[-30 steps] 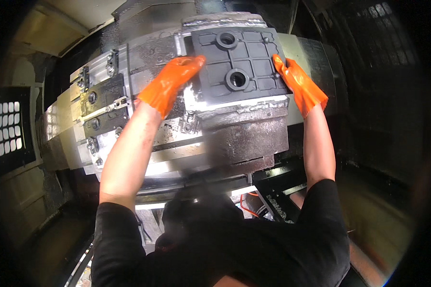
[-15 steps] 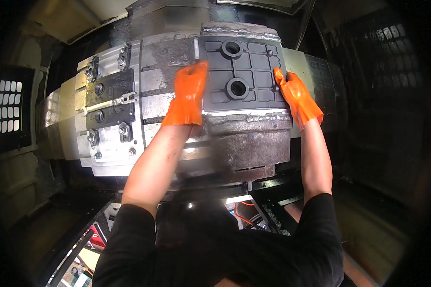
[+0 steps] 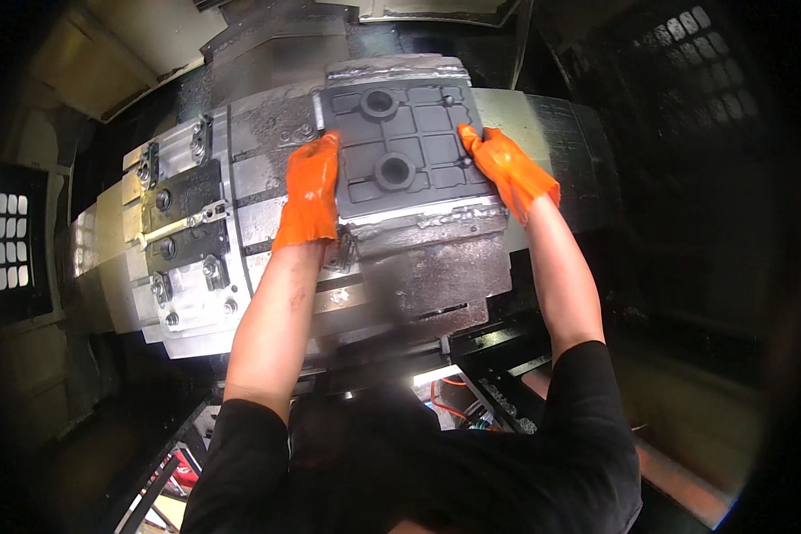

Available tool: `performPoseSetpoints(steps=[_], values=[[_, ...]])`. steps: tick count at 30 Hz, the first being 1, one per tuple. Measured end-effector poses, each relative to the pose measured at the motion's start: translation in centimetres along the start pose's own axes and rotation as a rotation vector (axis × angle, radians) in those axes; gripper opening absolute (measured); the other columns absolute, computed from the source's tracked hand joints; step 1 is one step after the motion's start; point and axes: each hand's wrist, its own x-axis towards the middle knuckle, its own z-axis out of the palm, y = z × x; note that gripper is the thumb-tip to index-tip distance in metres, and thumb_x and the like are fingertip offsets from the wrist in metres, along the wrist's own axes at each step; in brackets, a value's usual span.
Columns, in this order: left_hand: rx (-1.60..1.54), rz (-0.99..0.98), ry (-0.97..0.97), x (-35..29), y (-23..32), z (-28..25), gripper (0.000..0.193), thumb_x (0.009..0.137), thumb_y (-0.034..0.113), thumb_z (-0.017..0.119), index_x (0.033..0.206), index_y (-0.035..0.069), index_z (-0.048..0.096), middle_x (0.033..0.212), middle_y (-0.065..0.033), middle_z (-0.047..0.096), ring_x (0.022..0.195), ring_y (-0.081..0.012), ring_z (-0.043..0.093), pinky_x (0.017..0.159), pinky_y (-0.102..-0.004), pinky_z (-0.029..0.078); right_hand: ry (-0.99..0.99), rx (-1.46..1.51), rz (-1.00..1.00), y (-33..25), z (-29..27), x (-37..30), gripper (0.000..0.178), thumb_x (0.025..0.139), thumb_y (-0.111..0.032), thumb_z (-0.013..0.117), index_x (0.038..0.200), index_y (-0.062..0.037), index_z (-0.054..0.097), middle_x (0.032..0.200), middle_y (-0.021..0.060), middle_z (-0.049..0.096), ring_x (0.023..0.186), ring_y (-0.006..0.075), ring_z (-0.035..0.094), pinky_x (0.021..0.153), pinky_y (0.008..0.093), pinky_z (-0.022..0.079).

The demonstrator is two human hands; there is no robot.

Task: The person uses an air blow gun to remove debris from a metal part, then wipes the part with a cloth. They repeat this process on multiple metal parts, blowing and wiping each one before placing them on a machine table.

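A dark grey ribbed metal plate (image 3: 436, 163) with two round raised bosses lies in a heavy steel fixture (image 3: 418, 227). My left hand (image 3: 310, 189), in an orange rubber glove, is closed at the plate's left edge, its fingertips mostly hidden. On the opposite side, my right hand (image 3: 507, 169), in a matching glove, grips the right edge with its thumb on top. The fingers under that edge are out of sight. Between the hands, the plate's ribs and both bosses show plainly.
Left of the plate, a bright metal fixture plate (image 3: 196, 316) carries several bolted clamps around a dark block. A wrench (image 3: 173, 230) lies across that block. Dark machine walls with a slotted window (image 3: 4, 240) surround the bed. An orange cable (image 3: 445, 402) shows below.
The whole view has shifted and tilted slightly, so plate, fixture and hands appear farther left. Both hands stay at the same edges of the plate.
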Motion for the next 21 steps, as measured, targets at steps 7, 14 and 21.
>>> performPoseSetpoints(steps=[7, 14, 21], values=[[0.329, 0.2, 0.103, -1.3, 2.5, -0.3, 0.039, 0.103, 0.029, 0.063, 0.117, -0.006, 0.072, 0.106, -0.0173, 0.075, 0.093, -0.0263, 0.069, 0.087, -0.0363, 0.054, 0.17, -0.031, -0.041, -0.8, -2.3, -0.4, 0.06, 0.1, -0.053, 0.063, 0.124, 0.001, 0.069, 0.114, 0.0187, 0.075, 0.11, 0.0285, 0.07, 0.099, 0.0391, 0.051], [0.74, 0.77, -0.666, -13.2, 3.8, 1.6, 0.015, 0.088, 0.007, 0.071, 0.103, 0.002, 0.075, 0.105, -0.0147, 0.074, 0.103, -0.0349, 0.069, 0.093, -0.0423, 0.055, 0.308, 0.157, -0.757, -3.3, -4.6, 4.2, 0.033, 0.098, -0.023, 0.065, 0.123, -0.0022, 0.071, 0.109, 0.0179, 0.076, 0.103, 0.0289, 0.074, 0.09, 0.0376, 0.056], [0.858, 0.925, -0.702, -16.2, 0.1, 2.7, 0.015, 0.086, 0.01, 0.074, 0.099, 0.003, 0.074, 0.103, -0.0125, 0.075, 0.107, -0.033, 0.07, 0.104, -0.0471, 0.053, 0.083, -0.209, -0.829, -4.6, -3.6, 6.9, 0.028, 0.092, 0.0, 0.061, 0.117, -0.0019, 0.073, 0.089, 0.0102, 0.071, 0.082, 0.0209, 0.068, 0.075, 0.0323, 0.054]])
